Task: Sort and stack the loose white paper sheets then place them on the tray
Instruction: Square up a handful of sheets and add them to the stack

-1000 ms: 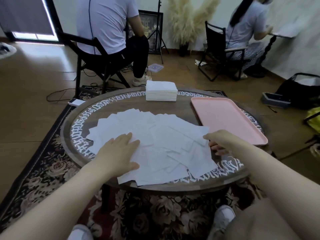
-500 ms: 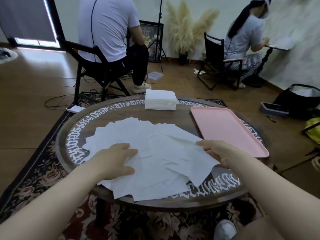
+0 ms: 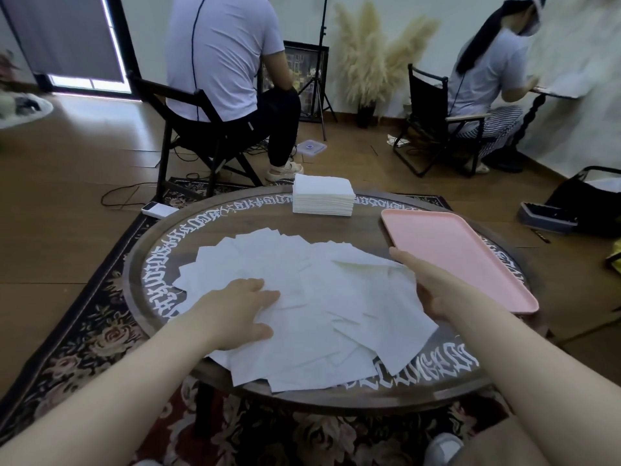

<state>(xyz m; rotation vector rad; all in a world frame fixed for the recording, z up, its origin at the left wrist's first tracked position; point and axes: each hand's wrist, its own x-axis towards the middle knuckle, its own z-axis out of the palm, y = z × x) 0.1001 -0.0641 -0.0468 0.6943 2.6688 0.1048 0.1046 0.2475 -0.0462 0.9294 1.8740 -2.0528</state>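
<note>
Pressing flat, the left hand (image 3: 235, 311) rests open-fingered on loose white paper sheets (image 3: 322, 297) fanned across the round table's (image 3: 437, 391) near half. Right hand (image 3: 433, 287) touches their right edge; its grasp cannot be told. Pink tray (image 3: 470, 253) lies at the right rim.

A round dark wooden tabletop (image 3: 336, 400) with white lettering around its rim stands on a dark floral rug (image 3: 84, 334) over a brown wood floor (image 3: 60, 196). At 11 o'clock, a black folding chair (image 3: 188, 129); at 12, cream pampas grass (image 3: 373, 58) against a white wall (image 3: 369, 8).
</note>
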